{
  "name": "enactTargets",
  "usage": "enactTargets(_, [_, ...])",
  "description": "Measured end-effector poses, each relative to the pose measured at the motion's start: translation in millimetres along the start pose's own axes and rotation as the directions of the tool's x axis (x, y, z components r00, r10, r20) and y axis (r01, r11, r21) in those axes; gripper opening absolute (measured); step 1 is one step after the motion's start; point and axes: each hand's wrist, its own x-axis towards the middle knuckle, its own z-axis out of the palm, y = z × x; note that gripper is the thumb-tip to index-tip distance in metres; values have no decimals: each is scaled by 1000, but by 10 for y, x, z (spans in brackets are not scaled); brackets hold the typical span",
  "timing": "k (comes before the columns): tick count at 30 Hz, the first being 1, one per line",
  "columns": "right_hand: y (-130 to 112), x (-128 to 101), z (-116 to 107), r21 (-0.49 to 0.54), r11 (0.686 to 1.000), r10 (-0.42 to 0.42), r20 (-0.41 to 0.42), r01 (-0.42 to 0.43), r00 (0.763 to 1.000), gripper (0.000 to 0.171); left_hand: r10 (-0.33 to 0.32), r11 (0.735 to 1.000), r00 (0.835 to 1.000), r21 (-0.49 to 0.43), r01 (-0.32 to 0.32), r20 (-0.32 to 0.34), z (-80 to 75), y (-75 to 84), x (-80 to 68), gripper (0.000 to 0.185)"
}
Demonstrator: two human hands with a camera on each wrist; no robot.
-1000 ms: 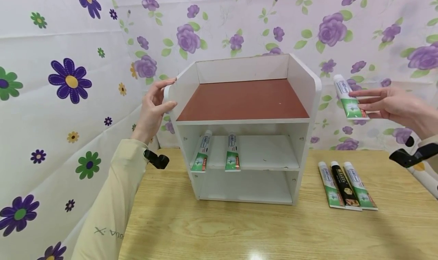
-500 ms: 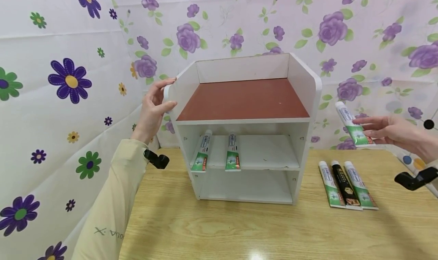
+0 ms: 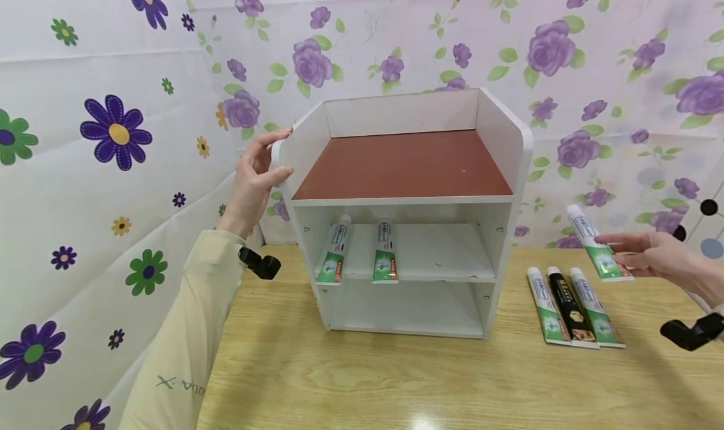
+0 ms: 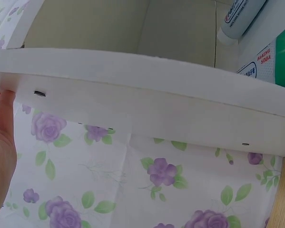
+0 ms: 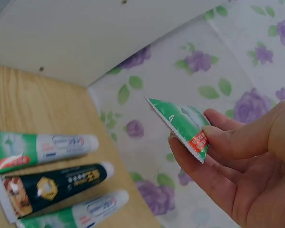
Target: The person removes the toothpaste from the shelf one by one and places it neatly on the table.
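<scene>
Three toothpaste tubes [image 3: 574, 305] lay side by side on the table [image 3: 396, 380], just below and left of the right hand's fingers [image 3: 619, 241]; the middle one was black, the outer two white and green. Two more tubes [image 3: 362, 254] rested on the middle shelf of the white shelf unit [image 3: 407, 210], well apart from those fingers. Flowered cloth [image 3: 113, 103] hung behind and to the left.

The right hand [image 3: 658, 259] reached out above the table, right of the unit, its fingers and thumb pinching the crimped end of a white and green toothpaste tube [image 3: 596, 253], cap tilted up and away. The left hand [image 3: 254, 178] was raised, its fingers curled round the upper front corner of the unit's left side panel, the cream sleeve [image 3: 181, 329] sloping down below it.
</scene>
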Motion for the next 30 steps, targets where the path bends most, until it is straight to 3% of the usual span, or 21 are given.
enactTargets(5, [241, -70, -19, 0, 1000, -17, 33, 17, 999, 43, 17, 1000, 1000, -5, -17, 0, -3, -17, 14, 49])
enactTargets(16, [639, -162, 14, -81, 983, 166, 26, -164, 986, 53, 30, 1000, 999, 8, -30, 9, 1, -4, 16, 48])
enactTargets(23, [830, -199, 13, -79, 979, 190, 37, -186, 981, 56, 21, 1000, 1000, 3, -21, 3, -6, 2, -4, 48])
enactTargets(30, [980, -195, 6, -98, 958, 272, 30, -268, 962, 65, 22, 1000, 1000, 11, -22, 7, -1, 1, -6, 48])
